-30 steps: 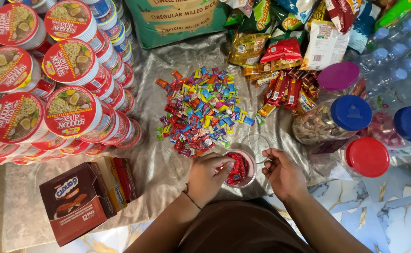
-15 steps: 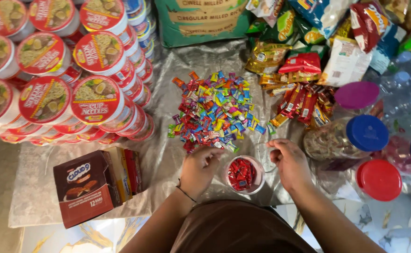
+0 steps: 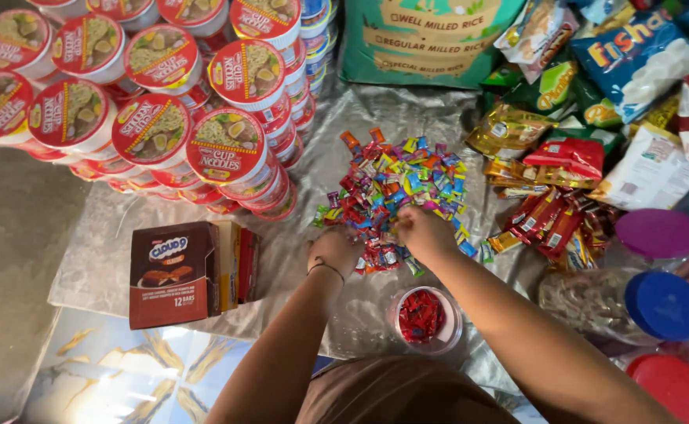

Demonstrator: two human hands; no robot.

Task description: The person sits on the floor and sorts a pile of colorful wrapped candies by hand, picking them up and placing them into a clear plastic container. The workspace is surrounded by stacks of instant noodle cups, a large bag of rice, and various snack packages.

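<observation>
A heap of small wrapped candies (image 3: 395, 184) in many colours lies on a silvery sheet (image 3: 297, 259). My left hand (image 3: 334, 249) rests at the heap's near left edge, fingers curled down into the candies. My right hand (image 3: 421, 231) lies on the heap's near side, fingers bent among the wrappers. Whether either hand has a candy pinched I cannot tell. A clear round tub (image 3: 424, 318) holding red wrapped candies stands just below my hands, between my forearms.
Stacked red-lidded noodle cups (image 3: 156, 118) fill the far left. A brown snack-bar box (image 3: 173, 273) lies left of my left arm. Snack packets (image 3: 564, 169) and a green rice sack (image 3: 427, 39) are at the back. Candy jars with purple (image 3: 658, 233), blue (image 3: 663, 305) and red (image 3: 670, 385) lids stand at right.
Both hands have moved up from beside the tub of red candies onto the near edge of the candy heap. The camera has swung left, shifting everything rightward in view.
</observation>
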